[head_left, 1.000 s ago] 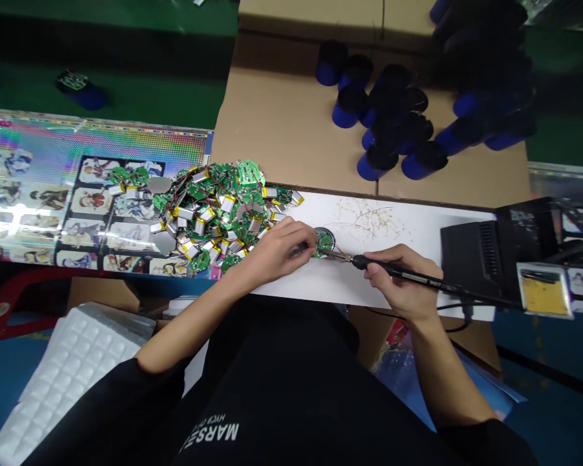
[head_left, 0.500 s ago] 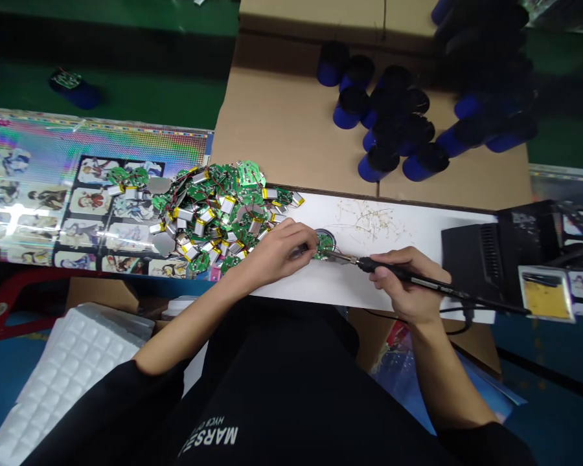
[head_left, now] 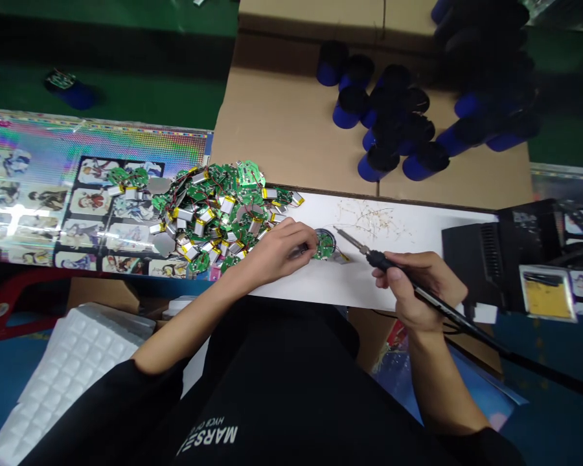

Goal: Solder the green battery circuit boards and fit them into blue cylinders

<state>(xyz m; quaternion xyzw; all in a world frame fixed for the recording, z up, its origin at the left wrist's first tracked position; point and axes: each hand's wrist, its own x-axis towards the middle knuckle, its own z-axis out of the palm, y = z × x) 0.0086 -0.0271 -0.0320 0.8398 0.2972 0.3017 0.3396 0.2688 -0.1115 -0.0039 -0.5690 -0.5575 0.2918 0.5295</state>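
My left hand is closed, with its fingertips at the edge of a black-rimmed round housing. A green circuit board lies in its opening. The fingers partly hide the housing, and something dark shows between them. A small silver battery with a yellow end sits at the board's right side. In my right hand is a soldering iron, gripped by its black handle. The iron's metal tip points up and left, just right of the housing and apart from the board.
A heap of circuit boards with batteries lies left of my hands. Wire scraps are scattered on the white surface. Several blue cylinders stand on cardboard behind. At right are a black box and a yellow sponge tray.
The soldering iron's tip has lifted off the circuit board, and my right hand has shifted right and slightly down with it. My left hand and the housing have stayed put.
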